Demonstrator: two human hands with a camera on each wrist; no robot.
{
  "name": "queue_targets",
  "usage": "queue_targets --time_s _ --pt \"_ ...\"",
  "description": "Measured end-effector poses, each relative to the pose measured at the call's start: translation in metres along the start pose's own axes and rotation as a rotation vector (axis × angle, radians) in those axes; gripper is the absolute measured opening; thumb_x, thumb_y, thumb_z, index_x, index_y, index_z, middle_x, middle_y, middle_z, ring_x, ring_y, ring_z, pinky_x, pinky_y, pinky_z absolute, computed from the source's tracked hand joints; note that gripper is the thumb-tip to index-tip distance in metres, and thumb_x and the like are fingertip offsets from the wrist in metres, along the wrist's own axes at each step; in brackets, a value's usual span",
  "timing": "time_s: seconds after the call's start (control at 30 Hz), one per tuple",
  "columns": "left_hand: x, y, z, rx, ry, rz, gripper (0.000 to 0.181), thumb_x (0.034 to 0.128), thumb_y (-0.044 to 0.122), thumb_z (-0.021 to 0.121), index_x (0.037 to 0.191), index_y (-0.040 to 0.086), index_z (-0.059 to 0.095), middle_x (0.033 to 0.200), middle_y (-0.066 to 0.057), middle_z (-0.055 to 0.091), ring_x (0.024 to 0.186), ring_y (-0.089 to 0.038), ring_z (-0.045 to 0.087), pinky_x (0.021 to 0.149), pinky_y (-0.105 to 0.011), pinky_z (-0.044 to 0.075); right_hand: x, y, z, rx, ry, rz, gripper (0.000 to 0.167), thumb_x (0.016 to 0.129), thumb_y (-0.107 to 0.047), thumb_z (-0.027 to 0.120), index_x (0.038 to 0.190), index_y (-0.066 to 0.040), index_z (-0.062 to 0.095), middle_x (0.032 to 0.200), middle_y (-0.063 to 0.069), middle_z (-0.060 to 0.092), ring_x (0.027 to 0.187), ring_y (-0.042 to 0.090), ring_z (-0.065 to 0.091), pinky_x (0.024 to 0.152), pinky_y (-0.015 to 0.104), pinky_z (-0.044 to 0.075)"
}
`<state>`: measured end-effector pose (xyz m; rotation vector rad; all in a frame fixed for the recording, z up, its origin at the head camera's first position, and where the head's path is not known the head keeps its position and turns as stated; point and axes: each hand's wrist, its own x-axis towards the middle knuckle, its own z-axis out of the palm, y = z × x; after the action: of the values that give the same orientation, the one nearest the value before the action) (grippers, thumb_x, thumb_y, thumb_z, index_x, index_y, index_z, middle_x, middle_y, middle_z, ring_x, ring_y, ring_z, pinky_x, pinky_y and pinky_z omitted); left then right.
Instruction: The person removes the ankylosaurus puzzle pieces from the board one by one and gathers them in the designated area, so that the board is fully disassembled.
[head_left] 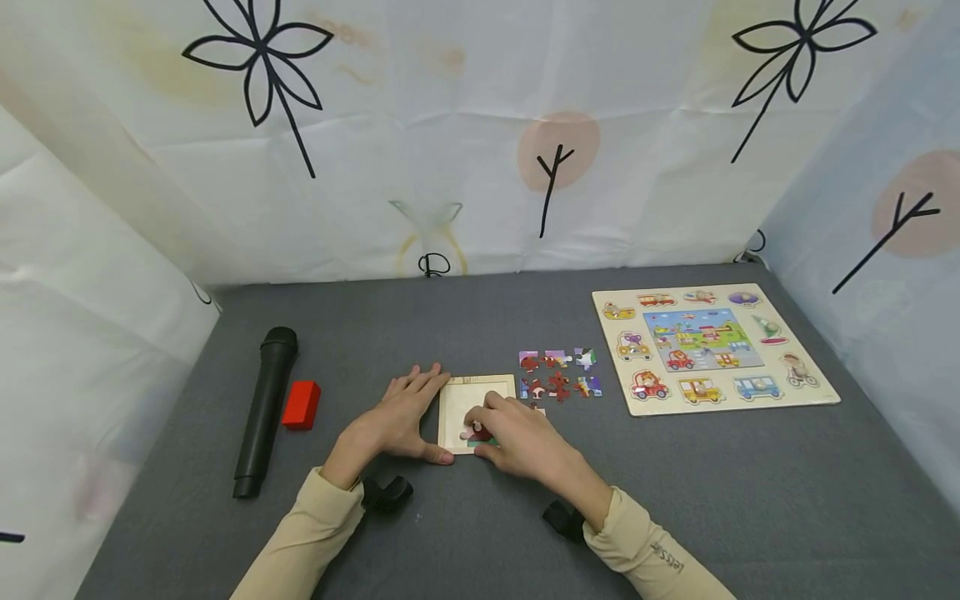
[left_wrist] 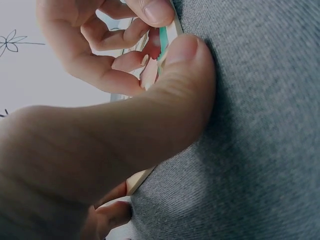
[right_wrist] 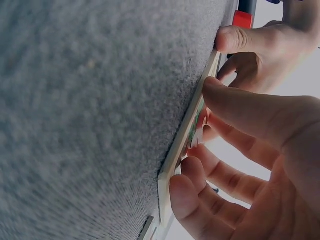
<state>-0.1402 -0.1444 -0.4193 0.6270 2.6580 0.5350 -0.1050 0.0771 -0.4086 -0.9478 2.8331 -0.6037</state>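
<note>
A small square wooden puzzle tray (head_left: 474,387) lies on the grey table. My left hand (head_left: 401,418) rests along its left side with spread fingers, the thumb at the near left corner. Over the tray's near right part is my right hand (head_left: 528,437), its curled fingers on a puzzle piece (head_left: 480,432) with dark red and green colours. The right thumb touches the tray's near edge in the right wrist view. How the piece sits beneath the fingers is partly hidden. Several loose jigsaw pieces (head_left: 558,384) lie just right of the tray.
A large wooden puzzle board (head_left: 626,400) with vehicle pictures lies at the back right. To the left are a black microphone (head_left: 264,417) and a red block (head_left: 302,405). Fabric walls (head_left: 480,167) with printed plants enclose the table.
</note>
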Motion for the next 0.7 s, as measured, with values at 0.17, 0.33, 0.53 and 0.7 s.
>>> queue_targets --time_s 0.17,0.33,0.53,0.7 --pt "-0.0001 -0.0001 -0.0002 -0.005 -0.004 -0.004 0.12 0.0692 0.052 0.092 0.16 0.004 0.03 0.168 -0.024 0.023 0.154 -0.054 0.019 0.122 -0.072 0.018 0.0007 0.0001 0.0002 0.003 -0.004 0.011 0.028 0.085 -0.021 0.084 0.11 -0.017 0.073 0.093 -0.001 0.059 0.072 0.012 0.053 0.059 0.021 0.041" --pt "0.0 -0.0003 -0.0002 -0.011 -0.007 -0.004 0.12 0.0695 0.052 0.092 0.16 0.004 0.03 0.169 -0.024 0.023 0.155 -0.054 0.018 0.123 -0.071 0.017 0.0003 -0.0005 -0.0002 0.01 -0.005 0.02 0.029 0.085 -0.021 0.085 0.112 -0.017 0.073 0.093 -0.001 0.059 0.072 0.012 0.053 0.058 0.022 0.04" --pt "0.0 -0.0004 -0.0003 -0.015 -0.008 -0.003 0.12 0.0698 0.052 0.092 0.16 0.004 0.03 0.169 -0.024 0.023 0.155 -0.054 0.018 0.123 -0.071 0.017 0.0003 -0.0019 -0.0009 0.025 -0.019 0.037 0.03 0.086 -0.018 0.083 0.115 -0.016 0.075 0.093 0.0 0.06 0.071 0.011 0.051 0.056 0.021 0.038" --pt "-0.0004 0.0002 -0.0006 -0.017 -0.01 -0.01 0.12 0.0696 0.052 0.092 0.16 0.004 0.03 0.169 -0.024 0.023 0.155 -0.054 0.018 0.123 -0.07 0.016 0.0 -0.0021 -0.0012 0.043 -0.008 0.027 0.028 0.087 -0.014 0.081 0.114 -0.015 0.075 0.093 0.0 0.061 0.071 0.011 0.053 0.056 0.02 0.038"
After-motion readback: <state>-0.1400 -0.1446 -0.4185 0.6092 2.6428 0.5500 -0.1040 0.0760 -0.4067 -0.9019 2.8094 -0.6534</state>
